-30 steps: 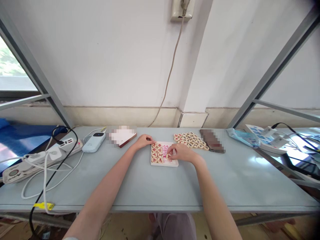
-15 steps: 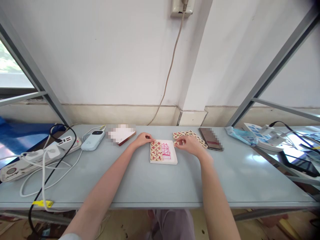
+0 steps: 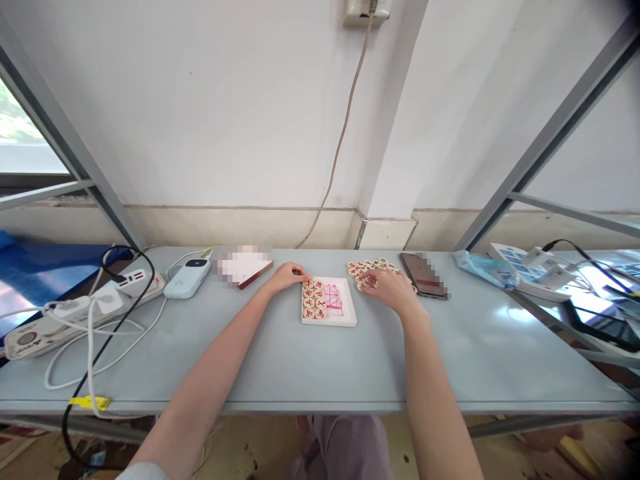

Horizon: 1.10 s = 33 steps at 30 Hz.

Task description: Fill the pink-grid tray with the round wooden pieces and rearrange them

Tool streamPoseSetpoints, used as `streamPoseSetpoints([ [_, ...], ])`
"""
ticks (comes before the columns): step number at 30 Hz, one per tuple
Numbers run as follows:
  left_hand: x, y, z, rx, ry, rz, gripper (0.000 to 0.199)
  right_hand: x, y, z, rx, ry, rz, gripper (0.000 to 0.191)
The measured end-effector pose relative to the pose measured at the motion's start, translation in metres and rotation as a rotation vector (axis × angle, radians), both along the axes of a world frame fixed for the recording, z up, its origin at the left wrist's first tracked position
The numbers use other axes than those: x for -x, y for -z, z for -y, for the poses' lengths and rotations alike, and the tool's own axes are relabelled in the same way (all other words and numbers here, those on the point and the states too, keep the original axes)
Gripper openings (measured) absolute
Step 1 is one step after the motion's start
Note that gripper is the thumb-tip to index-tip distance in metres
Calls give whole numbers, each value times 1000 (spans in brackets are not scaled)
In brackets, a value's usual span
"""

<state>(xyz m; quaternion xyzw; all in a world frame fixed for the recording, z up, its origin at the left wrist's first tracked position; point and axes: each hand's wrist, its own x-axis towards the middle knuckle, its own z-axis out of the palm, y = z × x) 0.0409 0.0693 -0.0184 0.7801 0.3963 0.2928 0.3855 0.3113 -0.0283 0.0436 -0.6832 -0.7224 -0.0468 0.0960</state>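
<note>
A shallow white box [image 3: 345, 313] lies on the grey table, with two columns of round xiangqi pieces [image 3: 314, 298] along its left side and pink grid lines on the bare part of its floor. My left hand [image 3: 290, 275] is at the box's upper left corner, fingers curled with the tips close together; what they grip, if anything, is too small to make out. Right of the box, my right hand [image 3: 387, 287] reaches over a cluster of loose pieces [image 3: 373, 265], its fingertips bent down onto them. Whether it grips one is unclear.
A dark phone [image 3: 423, 273] lies right of the loose pieces. A box lid with a dark red edge [image 3: 256, 273] is left of my left hand. Farther left are a pale blue device [image 3: 187, 278], a power strip [image 3: 30, 337] and cables. A blue plastic wrapper [image 3: 485, 269] lies right.
My right hand has moved from the box's right edge to the loose pieces. A piece was in its fingers before. The left hand stays at the box corner.
</note>
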Motion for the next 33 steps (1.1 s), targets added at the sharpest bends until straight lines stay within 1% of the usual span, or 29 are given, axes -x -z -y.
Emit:
streamPoseSetpoints([
  [3, 0, 0, -1, -7, -2, -10, 33, 0, 0, 1, 7, -28, -32, 22],
  [8, 1, 1, -2, -8, -5, -28, 34, 1, 0, 1, 82, -58, -79, 20],
  [10, 1, 2, -2, -12, -6, -28, 35, 2, 0, 1, 79, -56, -86, 20],
  [13, 0, 1, -2, -6, 7, -15, 35, 1, 1, 0, 60, -40, -92, 14],
  [17, -1, -2, 1, 9, -9, -28, 36, 0, -1, 1, 76, -39, -123, 11],
  [19, -1, -3, 2, 3, -11, -24, 36, 2, -3, 2, 70, -76, -184, 13],
  [22, 0, -5, 4, -7, -3, -6, 34, 14, -4, 2, 4, -210, -277, 23],
  [24, 0, -5, 4, -3, 7, -7, 34, 30, 0, 1, -51, -296, -244, 27],
  [28, 1, -4, 3, -10, 37, -3, 34, 63, 17, -2, -107, -405, 1, 30],
  [30, 2, -4, 2, -23, 46, 2, 35, 73, 23, -3, -119, -426, 70, 32],
  [33, 1, -2, 2, -51, 33, 2, 37, 78, 28, -4, -141, -417, 83, 30],
])
